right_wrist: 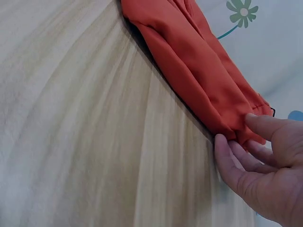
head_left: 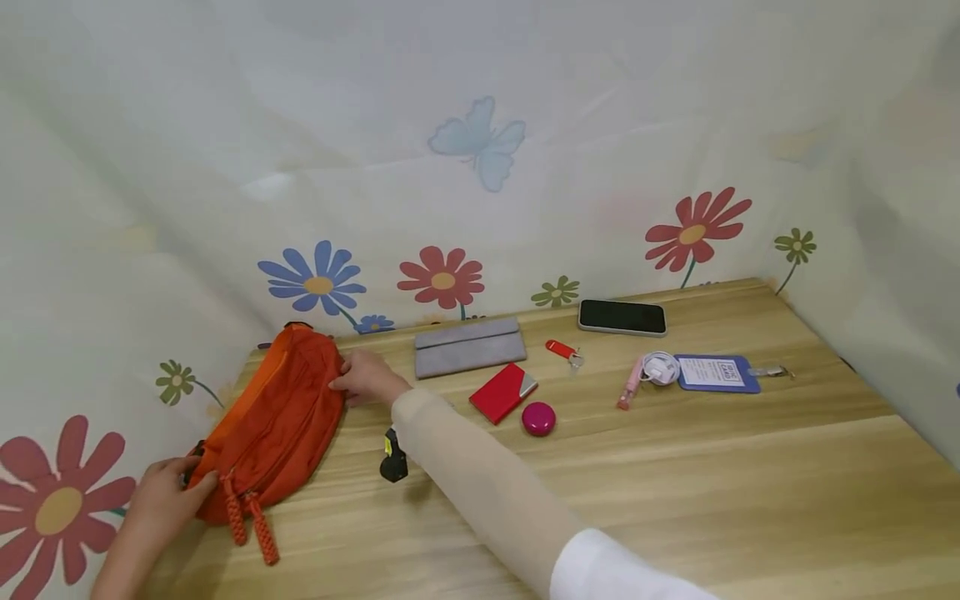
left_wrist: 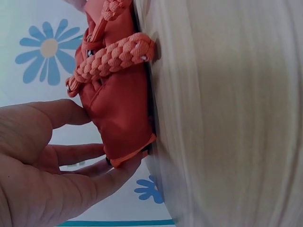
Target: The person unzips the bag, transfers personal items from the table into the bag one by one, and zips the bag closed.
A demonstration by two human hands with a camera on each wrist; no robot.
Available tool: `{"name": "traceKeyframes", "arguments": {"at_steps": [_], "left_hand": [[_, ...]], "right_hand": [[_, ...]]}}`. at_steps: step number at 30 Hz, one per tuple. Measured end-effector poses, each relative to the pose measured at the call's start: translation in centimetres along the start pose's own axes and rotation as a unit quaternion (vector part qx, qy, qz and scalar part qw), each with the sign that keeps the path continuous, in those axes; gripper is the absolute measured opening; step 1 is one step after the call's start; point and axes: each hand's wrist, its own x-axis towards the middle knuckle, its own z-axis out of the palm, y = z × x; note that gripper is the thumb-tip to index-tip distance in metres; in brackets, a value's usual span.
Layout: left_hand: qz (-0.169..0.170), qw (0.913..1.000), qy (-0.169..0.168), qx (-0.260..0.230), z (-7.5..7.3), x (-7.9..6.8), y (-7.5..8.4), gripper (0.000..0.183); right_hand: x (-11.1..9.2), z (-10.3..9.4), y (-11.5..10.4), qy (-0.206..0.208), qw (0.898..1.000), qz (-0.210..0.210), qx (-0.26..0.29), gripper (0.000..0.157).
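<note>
- Orange-red waist bag (head_left: 277, 408): at left end of wood-grain table (head_left: 675, 483), close to flower-printed backdrop (head_left: 510, 242); long axis slanting from near left toward far right.
- Two braided orange zipper pulls (head_left: 264, 533): at near half of bag, trailing past its lower edge in head view.
- Left hand (head_left: 161, 496): clamped on near end of bag, thumb on one side, fingers round the other.
- Right hand (head_left: 369, 379): pinching far end of bag between thumb and fingers; fingertips close to table, cannot tell if touching it.
- Right forearm: in beige sleeve (head_left: 487, 475), with white fabric (head_left: 622, 571) farther up. Black item with yellow mark (head_left: 393, 458) showing beside sleeve; unable to identify.
- Grey flap pouch (head_left: 470, 350): mid-table, near back edge.
- Red card case with silver corner (head_left: 498, 396): just in front of pouch.
- Magenta round case (head_left: 538, 418): near card case, apart from it.
- Red key fob (head_left: 561, 348) with small keys (head_left: 576, 359): right of pouch.
- Smartphone (head_left: 622, 317): dark screen up, by back edge.
- Pink tube (head_left: 632, 385): beside coiled white cable (head_left: 661, 367).
- Blue ID card holder (head_left: 718, 373): right of cable, metal clip (head_left: 768, 372) at its right end.
</note>
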Motion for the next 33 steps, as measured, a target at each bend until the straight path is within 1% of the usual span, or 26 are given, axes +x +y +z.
{"name": "traceKeyframes", "arguments": {"at_steps": [2, 4, 8, 10, 15, 20, 24, 28, 31, 33], "left_hand": [[0.005, 1.0000, -0.004, -0.003, 0.2, 0.0, 0.4, 0.061], [0.005, 1.0000, -0.008, -0.002, 0.2, 0.1, 0.8, 0.066], [0.003, 0.9998, -0.020, -0.001, 0.3, 0.3, 1.3, 0.079], [0.003, 0.9998, -0.018, -0.004, 0.3, 0.4, 1.5, 0.080], [0.002, 0.9998, -0.017, -0.007, 0.4, 0.5, 1.4, 0.077], [0.014, 0.9998, -0.015, -0.005, 0.3, 0.6, 1.3, 0.075], [0.024, 0.9997, -0.006, 0.000, 0.3, 0.8, 1.4, 0.072], [0.031, 0.9995, 0.006, 0.006, 0.4, 1.4, 1.9, 0.071], [0.032, 0.9994, 0.014, 0.005, 0.5, 1.8, 2.4, 0.070], [0.035, 0.9993, 0.016, 0.004, 0.6, 2.0, 2.6, 0.070]], "right_hand": [[0.0, 0.2, 0.3, 0.018, 0.999, 0.023, 0.045, 0.016], [0.0, 0.3, 0.4, 0.033, 0.996, 0.034, 0.071, 0.015], [0.1, 0.3, 0.4, 0.057, 0.994, 0.042, 0.089, 0.016], [-0.1, 0.2, 0.4, 0.061, 0.993, 0.044, 0.095, 0.019], [-0.9, -0.4, 0.4, 0.039, 0.991, 0.047, 0.119, 0.031], [-2.0, -1.2, 0.6, 0.005, 0.992, 0.050, 0.116, 0.031], [-2.6, -1.9, 0.7, -0.026, 0.995, 0.051, 0.087, 0.024], [-2.8, -2.7, 1.0, -0.051, 0.997, 0.042, 0.031, 0.019], [-3.0, -3.2, 1.3, -0.059, 0.997, 0.031, -0.041, 0.020], [-3.2, -3.5, 1.5, -0.063, 0.992, 0.016, -0.109, 0.022]]}}
